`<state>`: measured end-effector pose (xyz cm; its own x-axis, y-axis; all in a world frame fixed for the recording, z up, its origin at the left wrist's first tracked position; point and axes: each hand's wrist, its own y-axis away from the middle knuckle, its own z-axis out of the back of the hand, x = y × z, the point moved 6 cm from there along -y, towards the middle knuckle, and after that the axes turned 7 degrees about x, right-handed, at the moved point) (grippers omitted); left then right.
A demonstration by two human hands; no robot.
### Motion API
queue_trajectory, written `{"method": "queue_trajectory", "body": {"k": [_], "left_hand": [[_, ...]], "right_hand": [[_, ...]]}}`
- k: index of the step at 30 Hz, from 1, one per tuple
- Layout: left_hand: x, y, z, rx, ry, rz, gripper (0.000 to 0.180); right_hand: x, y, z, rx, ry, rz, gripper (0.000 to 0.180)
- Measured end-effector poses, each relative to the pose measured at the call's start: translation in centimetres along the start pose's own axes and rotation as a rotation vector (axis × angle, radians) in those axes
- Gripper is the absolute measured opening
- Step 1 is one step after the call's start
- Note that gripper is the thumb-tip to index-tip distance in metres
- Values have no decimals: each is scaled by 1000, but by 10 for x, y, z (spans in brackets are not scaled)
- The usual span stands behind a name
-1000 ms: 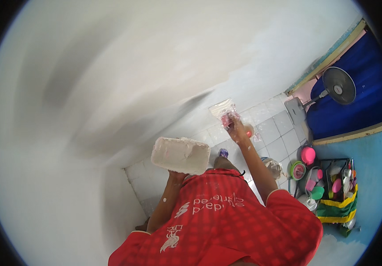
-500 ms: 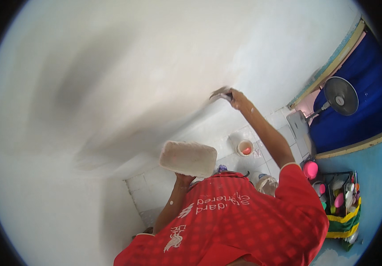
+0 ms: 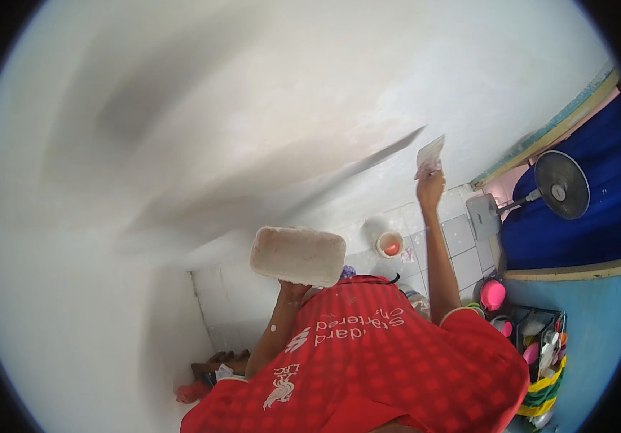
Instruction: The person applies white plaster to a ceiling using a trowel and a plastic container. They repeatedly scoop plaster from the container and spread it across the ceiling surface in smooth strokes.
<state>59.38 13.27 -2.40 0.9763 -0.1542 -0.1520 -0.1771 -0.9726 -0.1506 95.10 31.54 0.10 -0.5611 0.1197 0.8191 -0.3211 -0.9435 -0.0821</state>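
Head: scraper point(image 3: 430, 153), apparently, juts from right hand point(image 3: 431, 189).

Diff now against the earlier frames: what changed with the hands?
The right hand has moved to the person's right, in front of the wall, carrying the flat-bladed tool with it. Nothing was newly gripped or released. Unchanged: the left hand holds the off-white tray near the waist.

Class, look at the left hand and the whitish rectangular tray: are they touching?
Touching. The head view shows the left hand against the lower edge of the tray, holding it up.
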Motion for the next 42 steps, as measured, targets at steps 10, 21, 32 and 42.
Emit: {"method": "queue_trajectory", "body": {"k": [10, 21, 32, 42], "left_hand": [[-7, 1, 9, -82, -15, -41, 58], [-35, 4, 21, -76, -36, -88, 57], [-43, -1, 22, -49, -27, -73, 57], [-45, 3, 21, -33, -7, -47, 56]], "right_hand": [[127, 120, -254, 488, -39, 171, 49], [74, 101, -205, 631, -1004, -282, 21], [23, 82, -176, 625, -1131, -324, 21], [47, -25, -220, 719, -975, -63, 17]]}}
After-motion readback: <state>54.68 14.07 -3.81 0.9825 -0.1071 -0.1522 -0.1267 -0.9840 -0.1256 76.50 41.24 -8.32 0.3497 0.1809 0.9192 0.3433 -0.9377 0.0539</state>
